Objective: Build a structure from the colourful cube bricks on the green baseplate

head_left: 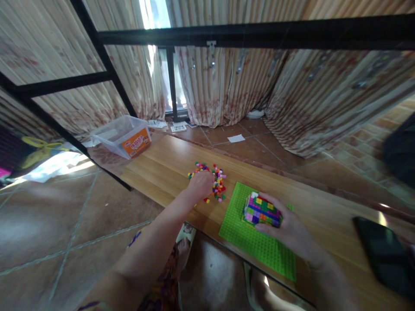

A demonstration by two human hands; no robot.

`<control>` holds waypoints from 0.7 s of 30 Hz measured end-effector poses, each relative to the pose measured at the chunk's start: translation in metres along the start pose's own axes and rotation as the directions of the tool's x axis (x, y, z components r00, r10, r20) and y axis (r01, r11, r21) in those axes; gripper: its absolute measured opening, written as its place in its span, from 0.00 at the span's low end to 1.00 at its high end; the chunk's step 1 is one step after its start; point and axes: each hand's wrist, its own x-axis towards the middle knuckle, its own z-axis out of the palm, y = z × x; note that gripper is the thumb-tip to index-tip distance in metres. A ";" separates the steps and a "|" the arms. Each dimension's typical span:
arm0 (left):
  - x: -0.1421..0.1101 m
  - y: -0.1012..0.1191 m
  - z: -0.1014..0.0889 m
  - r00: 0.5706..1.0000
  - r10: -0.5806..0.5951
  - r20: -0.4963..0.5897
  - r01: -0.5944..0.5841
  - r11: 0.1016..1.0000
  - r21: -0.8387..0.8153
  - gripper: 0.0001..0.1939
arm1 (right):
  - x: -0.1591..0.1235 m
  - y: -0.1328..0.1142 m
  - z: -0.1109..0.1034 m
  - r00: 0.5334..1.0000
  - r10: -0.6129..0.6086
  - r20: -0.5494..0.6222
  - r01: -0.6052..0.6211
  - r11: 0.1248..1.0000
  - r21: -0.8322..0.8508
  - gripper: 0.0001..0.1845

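Observation:
My left hand (201, 185) reaches down into a pile of small, mixed-colour toy bricks (219, 183). Its fingers point away from me and are hidden behind the back of the hand. On the right, my right hand (280, 222) has its thumb and fingers wrapped round a block built of many-coloured toy bricks (259, 211). White, yellow, green, blue, pink and purple pieces show on this block. Beneath it lies a bright green studded baseplate (238, 235).
All this rests on a long wooden table (171, 160). A clear plastic tub (119, 134) with an orange label stands off its far left end. Toward the right end lies a black phone-like device (384, 250). Black metal bars (227, 36) cross in front of striped curtains (220, 86).

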 end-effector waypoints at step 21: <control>-0.014 0.080 0.002 0.986 0.168 0.022 -0.027 0.285 -0.958 0.09 | 0.007 -0.035 0.014 0.875 -0.269 -0.402 0.278 0.960 -0.038 0.12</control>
